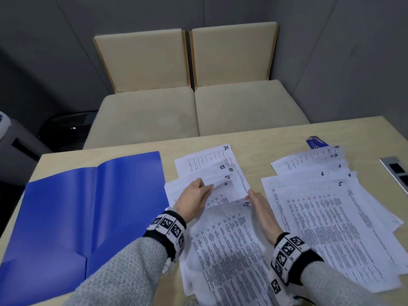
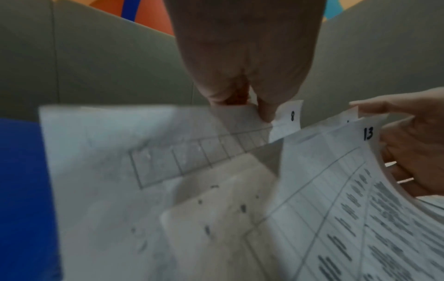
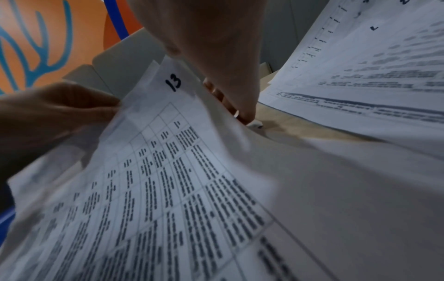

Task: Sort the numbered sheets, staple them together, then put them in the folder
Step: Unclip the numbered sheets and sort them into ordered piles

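Grey-sleeved arms with marker-patterned wristbands reach over a loose spread of numbered sheets [image 1: 223, 239]. Left hand [image 1: 193, 198] pinches the top edge of the sheet marked 8 [image 2: 288, 117] between thumb and curled fingers [image 2: 266, 112], lifting it off the pile. Right hand [image 1: 262, 215] holds its fingers [image 3: 242, 112] nearly straight and close together, their tips behind the raised edge of the sheet marked 13 [image 3: 173, 83], which bows up between the two hands. Sheets 22, 23 and 24 lie fanned just beyond; a second pile [image 1: 331, 208] topped by 5 lies to the right. An open blue folder [image 1: 88, 208] lies left on the pale wooden surface [image 1: 265, 138], a blue stapler [image 1: 316, 142] at its far side. Two beige cushioned seats [image 1: 194, 111] stand against grey walls.
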